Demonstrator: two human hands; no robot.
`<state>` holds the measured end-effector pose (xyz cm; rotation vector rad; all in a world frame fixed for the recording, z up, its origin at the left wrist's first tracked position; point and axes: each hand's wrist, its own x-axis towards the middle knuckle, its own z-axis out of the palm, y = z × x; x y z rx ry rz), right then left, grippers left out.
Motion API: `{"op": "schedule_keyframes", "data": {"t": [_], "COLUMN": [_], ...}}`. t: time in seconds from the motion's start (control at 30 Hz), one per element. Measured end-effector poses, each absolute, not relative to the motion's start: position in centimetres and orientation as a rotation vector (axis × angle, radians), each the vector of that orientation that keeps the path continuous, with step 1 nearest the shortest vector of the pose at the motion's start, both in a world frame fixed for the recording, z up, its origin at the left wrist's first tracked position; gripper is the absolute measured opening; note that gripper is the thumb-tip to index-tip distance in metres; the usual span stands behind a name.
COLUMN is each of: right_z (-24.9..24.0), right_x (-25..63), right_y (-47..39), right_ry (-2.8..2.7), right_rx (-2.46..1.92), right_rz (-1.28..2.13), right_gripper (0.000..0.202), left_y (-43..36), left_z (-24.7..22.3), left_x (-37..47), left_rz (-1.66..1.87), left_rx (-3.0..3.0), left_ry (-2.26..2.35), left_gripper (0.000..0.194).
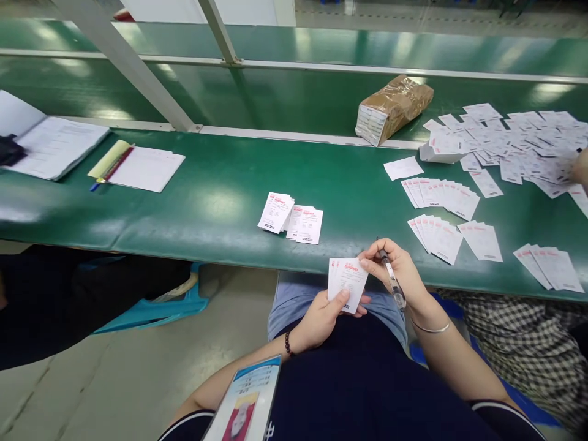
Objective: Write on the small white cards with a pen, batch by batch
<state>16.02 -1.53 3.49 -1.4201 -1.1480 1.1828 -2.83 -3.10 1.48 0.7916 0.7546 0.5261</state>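
Note:
My left hand point(327, 315) is closed around a small fan of white printed cards point(345, 283) with red headings, its thumb across their lower part. In my right hand point(395, 269) a black and clear pen point(391, 278) is gripped, slanting down toward my lap. The thumb and forefinger of that hand touch the cards' upper right corner. Past the table's near edge, two small piles of the same cards, one on the left point(275, 212) and one on the right point(305, 225), lie side by side.
Fanned cards point(441, 195) and a large loose heap of cards point(514, 144) cover the right of the green table point(220, 184). A brown-wrapped bundle point(395, 107) lies behind. Leftward are a notepad with pens point(144, 168) and an open binder point(59, 144). People sit on both sides.

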Motion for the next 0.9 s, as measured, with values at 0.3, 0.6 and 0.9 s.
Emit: {"op": "schedule_keyframes", "data": {"t": [0.3,0.6,0.9], "right_z": [3.70,3.89,4.00], "right_x": [16.25,16.04,16.01], "right_y": [-1.33,-1.43,-1.36], "right_ry": [-1.169,-1.164,-1.136], "right_rx": [-1.471,-1.427,-1.503], "right_rz": [1.174,1.149,1.111], "right_gripper": [0.031,0.032,0.038], "left_y": [-2.90,-2.43,-2.63], "left_z": [1.71,2.27,1.65], "left_x": [-3.15,-3.06,-2.80], "left_rz": [0.521,0.514,0.598], "left_rx": [0.902,0.906,0.782], "left_ry": [0.793,0.805,0.801], "left_gripper": [0.053,0.054,0.054]}}
